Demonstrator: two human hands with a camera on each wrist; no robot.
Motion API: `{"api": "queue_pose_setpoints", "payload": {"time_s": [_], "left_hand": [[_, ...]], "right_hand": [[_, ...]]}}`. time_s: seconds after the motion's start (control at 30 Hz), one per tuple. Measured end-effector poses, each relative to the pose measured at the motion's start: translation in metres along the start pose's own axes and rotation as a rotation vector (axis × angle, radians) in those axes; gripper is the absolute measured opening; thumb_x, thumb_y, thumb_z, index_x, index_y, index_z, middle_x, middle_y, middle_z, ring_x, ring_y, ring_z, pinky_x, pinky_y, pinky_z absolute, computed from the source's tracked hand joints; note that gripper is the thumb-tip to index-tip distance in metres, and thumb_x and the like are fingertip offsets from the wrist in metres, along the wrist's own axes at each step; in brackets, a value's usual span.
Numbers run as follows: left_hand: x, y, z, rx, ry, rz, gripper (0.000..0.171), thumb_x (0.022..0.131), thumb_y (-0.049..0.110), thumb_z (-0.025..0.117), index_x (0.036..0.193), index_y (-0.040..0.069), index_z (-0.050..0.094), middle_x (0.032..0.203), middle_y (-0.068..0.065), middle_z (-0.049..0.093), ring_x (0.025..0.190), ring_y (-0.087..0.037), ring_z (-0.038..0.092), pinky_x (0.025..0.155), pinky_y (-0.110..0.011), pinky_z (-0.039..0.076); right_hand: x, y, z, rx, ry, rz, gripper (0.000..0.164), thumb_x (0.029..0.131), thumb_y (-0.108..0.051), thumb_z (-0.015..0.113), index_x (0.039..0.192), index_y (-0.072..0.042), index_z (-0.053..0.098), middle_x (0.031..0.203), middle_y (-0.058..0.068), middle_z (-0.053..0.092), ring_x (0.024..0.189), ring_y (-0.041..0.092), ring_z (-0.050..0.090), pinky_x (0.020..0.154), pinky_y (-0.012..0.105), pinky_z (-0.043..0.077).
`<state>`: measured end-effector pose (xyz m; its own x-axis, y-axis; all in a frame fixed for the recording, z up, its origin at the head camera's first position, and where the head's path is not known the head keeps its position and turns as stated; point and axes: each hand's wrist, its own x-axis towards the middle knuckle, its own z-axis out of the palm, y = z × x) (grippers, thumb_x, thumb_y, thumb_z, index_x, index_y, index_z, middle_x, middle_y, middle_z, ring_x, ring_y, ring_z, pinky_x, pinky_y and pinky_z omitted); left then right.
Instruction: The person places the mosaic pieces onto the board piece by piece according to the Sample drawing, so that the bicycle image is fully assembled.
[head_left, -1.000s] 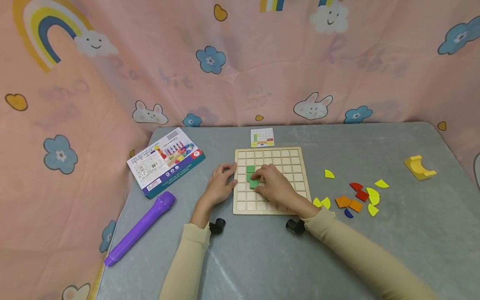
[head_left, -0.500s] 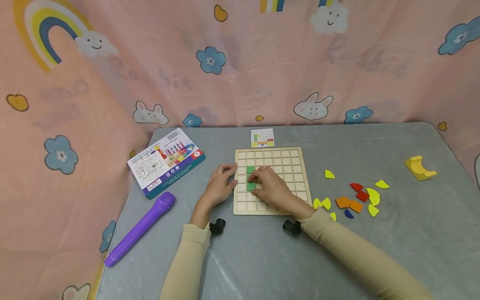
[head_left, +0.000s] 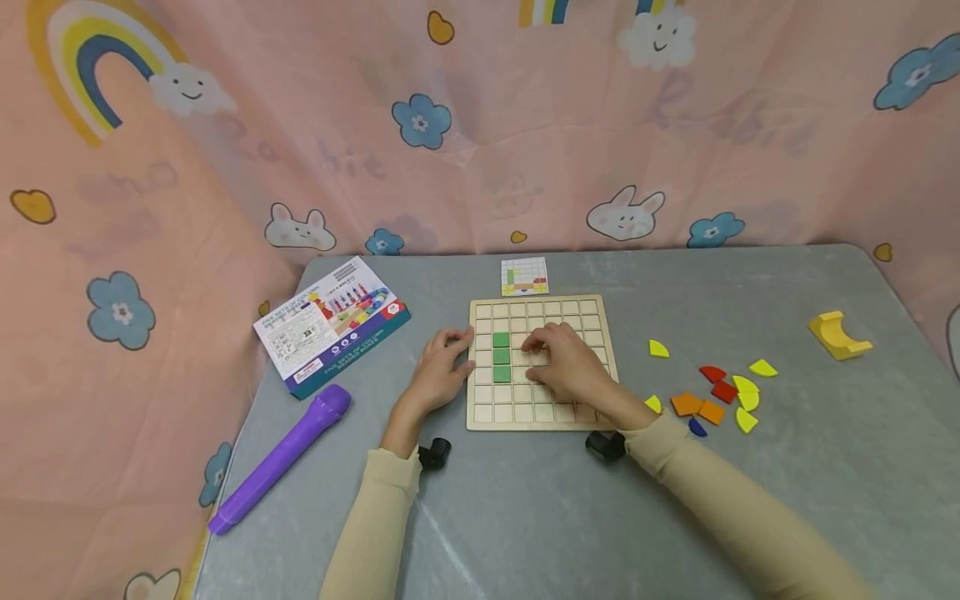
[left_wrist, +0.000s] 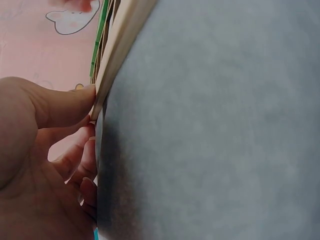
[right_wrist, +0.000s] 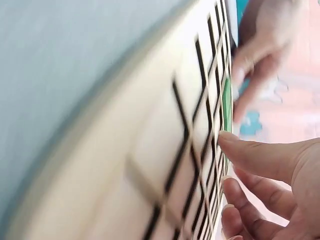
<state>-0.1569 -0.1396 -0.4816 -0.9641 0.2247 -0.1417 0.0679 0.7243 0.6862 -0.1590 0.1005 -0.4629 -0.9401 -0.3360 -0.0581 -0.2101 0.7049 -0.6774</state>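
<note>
Three green square tiles [head_left: 501, 357] lie in a column on the left part of the wooden grid board [head_left: 609, 367]. My left hand [head_left: 437, 367] rests at the board's left edge, its thumb [left_wrist: 70, 104] touching the rim and the other fingers alongside it. Just right of the tiles, my right hand [head_left: 566, 362] is over the board, thumb and fingers apart with nothing between them. In the right wrist view, the right thumb [right_wrist: 260, 155] overlaps the green strip of tiles. Behind the board lies a small pattern card [head_left: 525, 276] with a coloured grid.
To the right lie loose pieces: yellow quarter-rounds [head_left: 658, 349], orange tiles [head_left: 686, 405], red pieces [head_left: 724, 392] and a dark blue piece [head_left: 697, 427]. Farther right stands a yellow arch block [head_left: 836, 337]. On the left are a box [head_left: 330, 325] and a purple microphone [head_left: 285, 454].
The lowest green tile went from askew to flush in line under the other two. My right hand let go of it and moved right. My left hand stayed put.
</note>
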Motion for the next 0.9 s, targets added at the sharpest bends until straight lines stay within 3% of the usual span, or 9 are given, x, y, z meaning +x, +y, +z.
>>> {"api": "queue_pose_setpoints", "payload": {"time_s": [0.37,0.67,0.9], "left_hand": [[0.000,0.001,-0.001,-0.003,0.000,-0.010,0.059,0.108,0.017,0.060,0.163,0.014,0.041,0.162,-0.015,0.041,0.150,-0.036,0.034,0.122,-0.056,0.028],[0.000,-0.001,0.000,-0.008,0.005,0.001,0.059,0.107,0.016,0.061,0.163,0.013,0.042,0.160,-0.015,0.042,0.149,-0.036,0.035,0.123,-0.057,0.027],[0.000,-0.001,-0.001,-0.016,0.001,-0.002,0.059,0.107,0.016,0.061,0.163,0.012,0.042,0.160,-0.016,0.042,0.151,-0.036,0.033,0.124,-0.057,0.026]], "right_hand": [[-0.015,0.052,-0.050,-0.002,0.066,0.073,0.030,0.091,-0.003,0.079,0.119,0.004,0.072,0.116,0.024,0.067,0.094,0.033,0.057,0.084,0.045,0.047],[-0.031,0.085,-0.082,-0.025,0.060,0.150,0.036,0.094,-0.003,0.078,0.126,0.009,0.067,0.128,0.032,0.063,0.116,0.047,0.057,0.103,0.062,0.047],[-0.042,0.105,-0.096,-0.074,0.060,0.180,0.038,0.093,-0.004,0.080,0.125,0.011,0.066,0.126,0.034,0.062,0.110,0.046,0.056,0.100,0.063,0.046]]}}
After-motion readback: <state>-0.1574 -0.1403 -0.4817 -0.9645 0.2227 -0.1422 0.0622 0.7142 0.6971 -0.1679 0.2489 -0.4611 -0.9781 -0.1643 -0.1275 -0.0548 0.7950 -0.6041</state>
